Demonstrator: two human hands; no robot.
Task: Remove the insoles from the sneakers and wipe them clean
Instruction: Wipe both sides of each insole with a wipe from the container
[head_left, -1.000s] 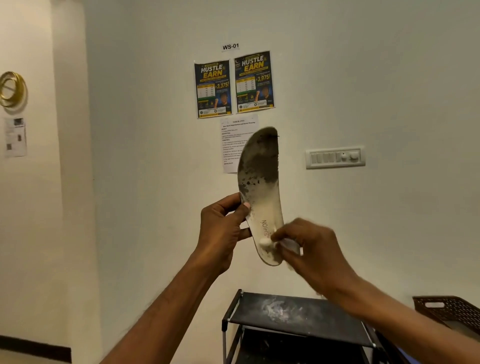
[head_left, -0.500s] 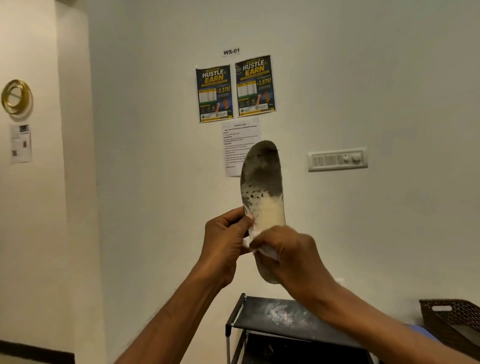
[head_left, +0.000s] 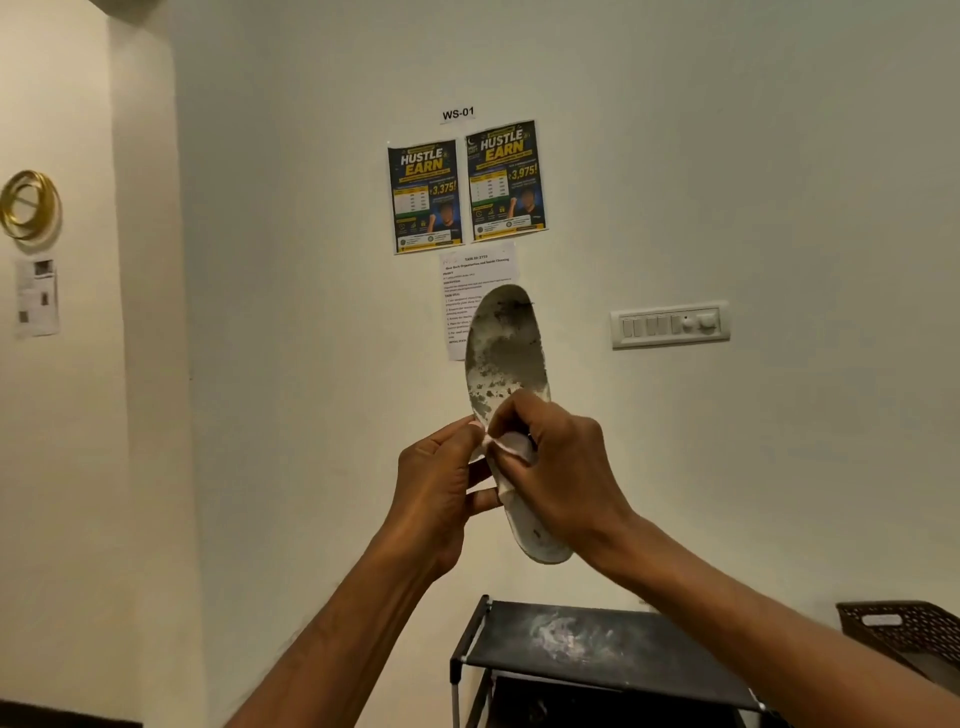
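Observation:
A white insole (head_left: 506, 358) stands upright in front of the wall, toe end up. Its upper half is covered with dark grey dirt; its heel end is whiter. My left hand (head_left: 439, 493) pinches the insole's left edge at mid-length. My right hand (head_left: 558, 478) presses a small white wipe (head_left: 511, 444) against the insole's middle, covering that part. No sneakers are in view.
A black shoe rack (head_left: 597, 654) with a dusty white smear on its top shelf stands below my hands. A dark woven basket (head_left: 904, 631) sits at the lower right. Posters, a printed sheet and a switch panel (head_left: 670, 325) hang on the wall behind.
My right hand with the wipe has slid up the insole from the heel end to the middle. The insole and left hand stayed almost in place.

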